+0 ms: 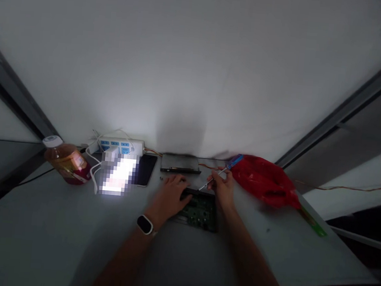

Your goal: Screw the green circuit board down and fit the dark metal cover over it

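A green circuit board in a dark frame (201,213) lies on the table between my hands. My left hand (171,198) rests on its upper left part, fingers apart, with a white-rimmed watch on the wrist. Closed round the shaft of a screwdriver (219,173) is my right hand (222,186), at the board's upper right. The blue handle points up and right, and the metal tip is at the board's far edge. Just behind the board sits a flat metal-grey part with a dark front edge (180,163).
On the left of the table (51,242) stand a capped bottle (67,161) and a power strip (138,148) with white cables. A dark phone (146,170) lies beside a bright pixelated patch. A red bag (262,180) is at the right, with a green strip (313,221) sticking out.
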Available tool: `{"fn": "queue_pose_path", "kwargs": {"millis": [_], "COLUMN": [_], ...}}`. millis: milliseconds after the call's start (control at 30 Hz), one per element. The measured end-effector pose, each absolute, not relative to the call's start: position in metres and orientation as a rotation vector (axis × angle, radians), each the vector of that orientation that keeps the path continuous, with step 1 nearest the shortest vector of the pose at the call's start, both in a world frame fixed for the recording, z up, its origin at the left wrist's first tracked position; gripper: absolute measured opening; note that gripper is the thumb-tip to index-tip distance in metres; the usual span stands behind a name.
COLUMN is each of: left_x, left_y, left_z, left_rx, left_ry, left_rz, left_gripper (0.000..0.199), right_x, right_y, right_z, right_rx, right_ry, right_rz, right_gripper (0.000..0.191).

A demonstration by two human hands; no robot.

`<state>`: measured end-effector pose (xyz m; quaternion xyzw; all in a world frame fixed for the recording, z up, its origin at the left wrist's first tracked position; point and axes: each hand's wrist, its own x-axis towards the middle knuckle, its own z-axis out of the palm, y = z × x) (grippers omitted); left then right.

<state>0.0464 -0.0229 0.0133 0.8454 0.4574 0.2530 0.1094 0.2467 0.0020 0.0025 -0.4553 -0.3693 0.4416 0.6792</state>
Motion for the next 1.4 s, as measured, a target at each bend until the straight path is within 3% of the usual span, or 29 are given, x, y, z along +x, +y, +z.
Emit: {"fn": "queue_pose_path", "kwargs": {"millis": [133,300,467,533,700,800,900,1400], "left_x": [0.066,0.047,0.026,0.023,0.028,0.037,0.046,0.034], "left_y": [-0.015,-0.011,-0.016,-0.019,-0.022,-0.025,-0.026,-0.018], "left_z": [0.007,0.005,0.0,0.003,0.015,0.011,-0.001,-0.005], "left_rx": [2.502,2.416,2.292,2.252,2.347,2.497,2.447,2.283], "left_ry": [1.303,1.469,1.689,1.763,1.643,1.247,1.194,0.846], "left_rz": [0.594,0.592,0.584,0.564,0.767,0.828,0.733,0.86], "left_gripper": [0.018,0.018,0.057,0.063,0.019,0.033,0.044,0.033], "right_x": [0.245,0.247,0.242,0.24,0.234,0.231,0.227,0.162], "right_y": [0.002,0.002,0.0,-0.001,-0.002,-0.003,-0.004,0.02], "right_z": [0.001,0.003,0.004,0.003,-0.003,-0.004,-0.002,0.021], "right_rx": [-0.997,-0.969,-0.966,-0.968,-0.933,-0.883,-0.845,-0.844], "right_ry": [-0.802,-0.771,-0.769,-0.763,-0.779,-0.807,-0.829,-1.497], "right_rz": [0.97,0.954,0.968,0.989,1.031,1.046,1.067,0.976], "right_gripper": [0.049,0.048,0.051,0.052,0.051,0.048,0.044,0.023]}}
